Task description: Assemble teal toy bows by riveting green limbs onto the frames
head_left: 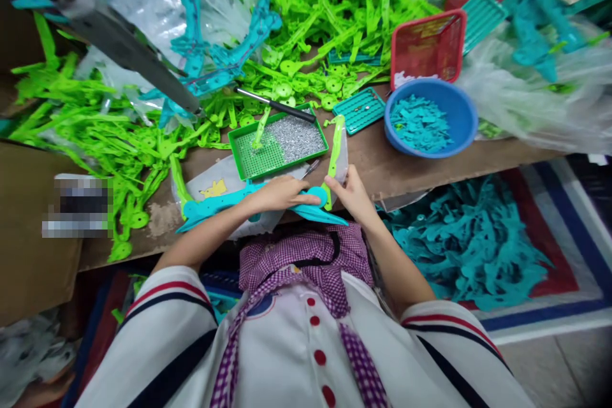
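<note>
Our left hand (287, 192) grips one blue plastic piece (215, 203) at the near edge of the surface (406, 172); our right hand (354, 196) pinches one green arm (336, 156) at its end. Beyond, we see one screwdriver (292, 111).

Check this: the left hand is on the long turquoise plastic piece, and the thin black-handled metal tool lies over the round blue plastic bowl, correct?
Not quite: in the head view, the thin black-handled metal tool lies over the far edge of the rectangular green plastic tray, not the blue bowl. The left hand is on the turquoise piece, as you said.
</note>
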`<state>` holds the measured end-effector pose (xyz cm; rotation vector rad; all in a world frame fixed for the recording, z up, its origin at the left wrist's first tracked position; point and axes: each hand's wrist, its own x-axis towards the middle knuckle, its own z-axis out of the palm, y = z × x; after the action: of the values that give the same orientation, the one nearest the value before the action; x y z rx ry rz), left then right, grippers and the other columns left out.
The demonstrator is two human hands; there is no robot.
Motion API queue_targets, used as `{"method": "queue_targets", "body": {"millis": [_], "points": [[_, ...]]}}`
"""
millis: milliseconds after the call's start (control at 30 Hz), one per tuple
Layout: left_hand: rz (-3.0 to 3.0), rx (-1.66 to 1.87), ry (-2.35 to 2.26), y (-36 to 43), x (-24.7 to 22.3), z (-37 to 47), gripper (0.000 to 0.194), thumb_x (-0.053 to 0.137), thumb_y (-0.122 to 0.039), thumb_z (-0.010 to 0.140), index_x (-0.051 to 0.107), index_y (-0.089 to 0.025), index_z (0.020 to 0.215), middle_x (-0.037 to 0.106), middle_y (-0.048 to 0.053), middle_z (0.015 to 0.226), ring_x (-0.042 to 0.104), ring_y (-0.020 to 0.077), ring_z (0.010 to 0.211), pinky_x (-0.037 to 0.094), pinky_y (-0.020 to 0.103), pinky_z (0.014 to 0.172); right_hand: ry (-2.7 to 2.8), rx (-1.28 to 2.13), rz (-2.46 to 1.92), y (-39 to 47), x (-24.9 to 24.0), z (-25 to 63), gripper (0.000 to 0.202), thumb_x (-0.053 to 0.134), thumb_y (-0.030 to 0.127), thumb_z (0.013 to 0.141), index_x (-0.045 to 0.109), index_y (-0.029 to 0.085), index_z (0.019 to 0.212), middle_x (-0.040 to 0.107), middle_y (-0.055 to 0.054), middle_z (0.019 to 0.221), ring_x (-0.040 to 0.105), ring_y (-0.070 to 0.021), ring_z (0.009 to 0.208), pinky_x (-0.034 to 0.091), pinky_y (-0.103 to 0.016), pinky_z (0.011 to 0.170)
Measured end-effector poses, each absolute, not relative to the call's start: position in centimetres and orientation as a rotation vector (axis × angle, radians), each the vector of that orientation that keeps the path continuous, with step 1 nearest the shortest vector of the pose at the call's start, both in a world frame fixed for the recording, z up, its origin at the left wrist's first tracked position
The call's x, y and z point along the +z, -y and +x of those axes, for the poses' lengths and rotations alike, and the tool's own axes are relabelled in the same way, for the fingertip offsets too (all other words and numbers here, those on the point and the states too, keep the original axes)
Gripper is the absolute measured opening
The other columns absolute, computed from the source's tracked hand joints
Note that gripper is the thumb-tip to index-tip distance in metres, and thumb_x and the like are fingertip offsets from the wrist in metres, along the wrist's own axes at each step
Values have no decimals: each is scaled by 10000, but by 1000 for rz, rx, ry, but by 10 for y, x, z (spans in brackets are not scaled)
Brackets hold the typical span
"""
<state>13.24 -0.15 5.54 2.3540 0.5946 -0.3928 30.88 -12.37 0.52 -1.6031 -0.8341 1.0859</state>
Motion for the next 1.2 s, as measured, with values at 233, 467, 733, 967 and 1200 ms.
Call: {"method": "queue_targets", "body": {"millis": [233,467,733,967,1200], "points": [[2250,-408,-500,-10,59,149,540,591,-698,817,529,-187,655,426,-30,574,394,121,561,244,289,580,759,1083,-1584,115,1,288,420,555,662,852,458,259,918,559,0,814,575,-190,789,503,-390,777],[2176,-446,-428,-23,59,147,538,572,-700,823,532,-187,665,430,-29,584,373,109,552,217,288,555,775,1100,-1665,127,11,293,474,548,720,841,450,270,953,612,-29,852,617,-220,838,520,-405,760],[2092,-446,-347,-33,64,153,525,551,-674,841,567,-172,690,457,-21,614,384,102,565,213,274,550,642,1365,-1434,140,32,307,498,723,629,751,544,251,1021,657,-24,894,632,-150,671,540,-298,532],[2116,-303,-502,-30,60,159,501,629,-660,787,562,-175,680,441,-30,624,365,103,582,221,276,560,891,1441,-1376,104,37,340,449,770,588,720,601,221,917,656,-18,824,633,-142,641,549,-287,502],[2117,-349,-415,-25,70,144,508,615,-662,824,661,-166,922,624,21,797,552,158,702,378,277,626,779,1483,-1403,113,40,328,454,766,581,732,578,218,930,665,-26,795,653,-153,591,580,-320,496]]}}
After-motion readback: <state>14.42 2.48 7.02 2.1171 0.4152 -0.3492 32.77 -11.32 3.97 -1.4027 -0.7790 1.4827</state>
